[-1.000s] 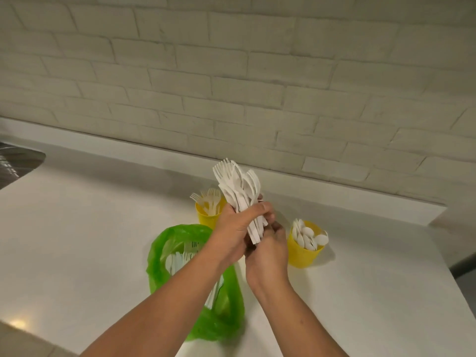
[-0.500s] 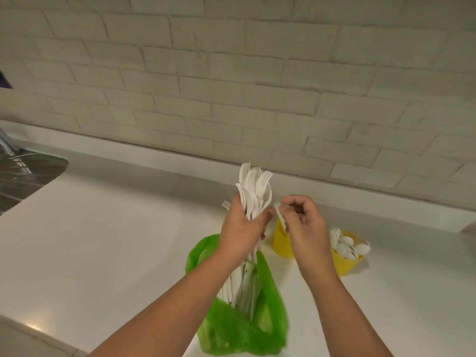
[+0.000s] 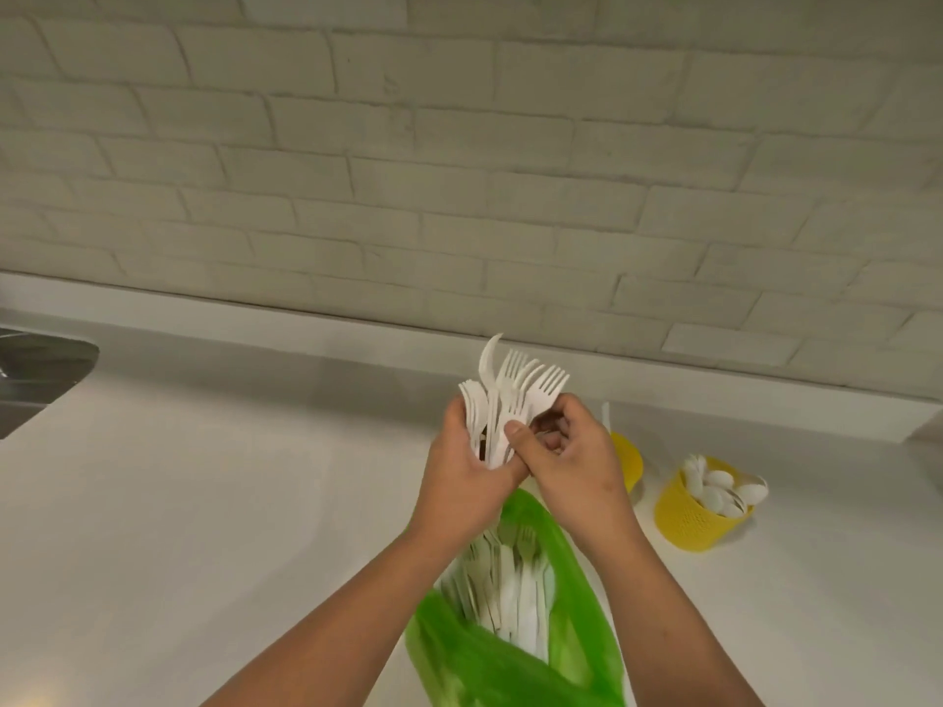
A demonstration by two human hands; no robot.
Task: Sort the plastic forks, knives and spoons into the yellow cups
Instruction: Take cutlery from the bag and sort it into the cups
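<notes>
Fingers (image 3: 515, 431) hiding fork handles (image 3: 502, 426), yellow cup (image 3: 626, 459) half-covered

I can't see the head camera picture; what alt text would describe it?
Two bare hands, left hand and right hand, grip a bundle of white plastic forks above an open green plastic bag of cutlery on a white counter; a yellow cup of white spoons stands to the right.

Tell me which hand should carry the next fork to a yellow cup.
Right, probably. The right hand already pinches at the bundle of cutlery and is nearer both yellow cups. The left hand grips the bundle from below and would have to let it go.
</notes>
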